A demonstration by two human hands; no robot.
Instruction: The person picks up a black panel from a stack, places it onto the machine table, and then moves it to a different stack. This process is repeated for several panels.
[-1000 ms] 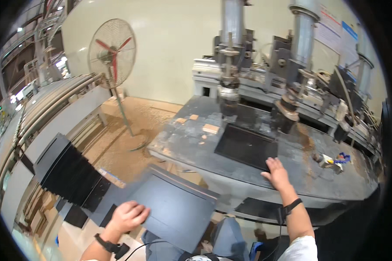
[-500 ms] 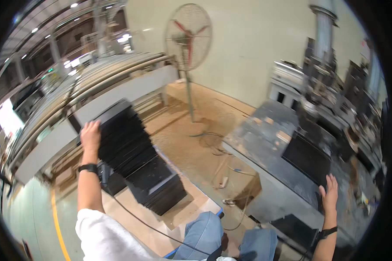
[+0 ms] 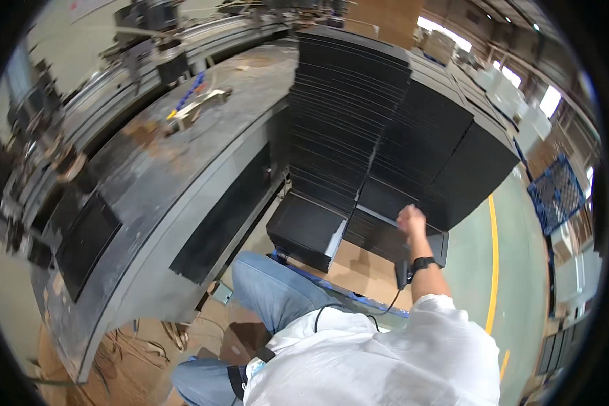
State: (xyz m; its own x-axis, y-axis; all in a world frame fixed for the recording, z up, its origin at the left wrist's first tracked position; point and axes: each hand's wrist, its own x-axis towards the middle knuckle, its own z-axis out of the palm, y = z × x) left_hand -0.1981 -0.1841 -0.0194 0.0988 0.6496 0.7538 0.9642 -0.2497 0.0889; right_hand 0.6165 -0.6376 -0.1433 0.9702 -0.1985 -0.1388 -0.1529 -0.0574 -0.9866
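Right hand: hovering above or resting at the low right stack of black panels, fingers curling; contact or grip, cannot tell. Left hand: lying out of view, state cannot be told.
Low right stack: sitting toward the right of the board, set back from its blue front edge, a tan strip showing between.
Open room: green floor stretching beyond the board's right side, yellow line running along it.
Low left stack: sitting beside, near the board's front left corner.
Tall stacks: rising directly behind, blocking the far side.
Worktop: standing close on the left; black panel lying toward its near end, metal fixture toward its far end.
Blue crate: standing past the yellow line.
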